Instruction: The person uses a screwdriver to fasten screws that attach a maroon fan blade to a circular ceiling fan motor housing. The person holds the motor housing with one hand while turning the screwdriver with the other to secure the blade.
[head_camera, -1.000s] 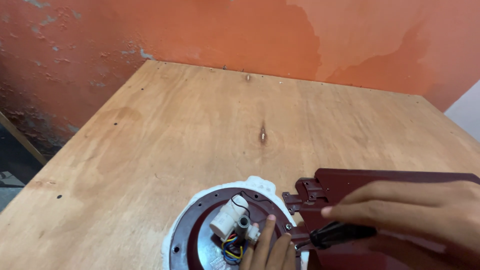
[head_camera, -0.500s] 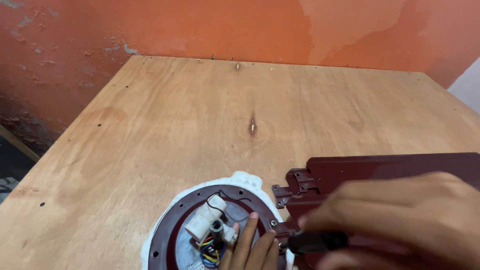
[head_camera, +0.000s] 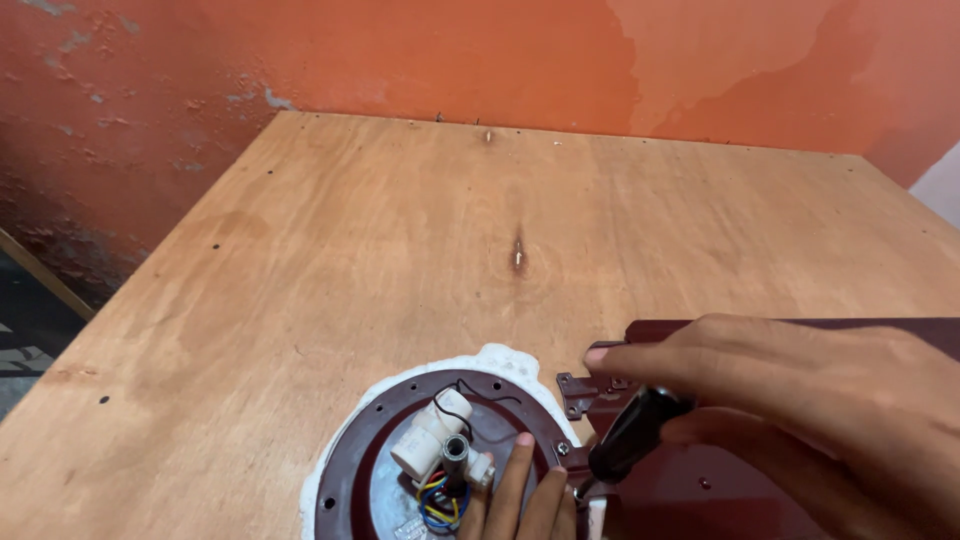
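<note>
At the near edge of the bare plywood table (head_camera: 400, 250), the right hand (head_camera: 800, 410) is closing around a black-handled screwdriver (head_camera: 630, 440). Left hand (head_camera: 520, 495) fingers are lying extended, holding nothing, on the maroon round plastic housing (head_camera: 350, 470). Housing is judged rigid and light; gripping by the rim advised, wiring fragile.

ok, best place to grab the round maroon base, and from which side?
Take the round maroon base by its outer rim on the far-left side, coming in from the left. The middle is full of wires, and the right side is taken up by both hands and the screwdriver.
</note>
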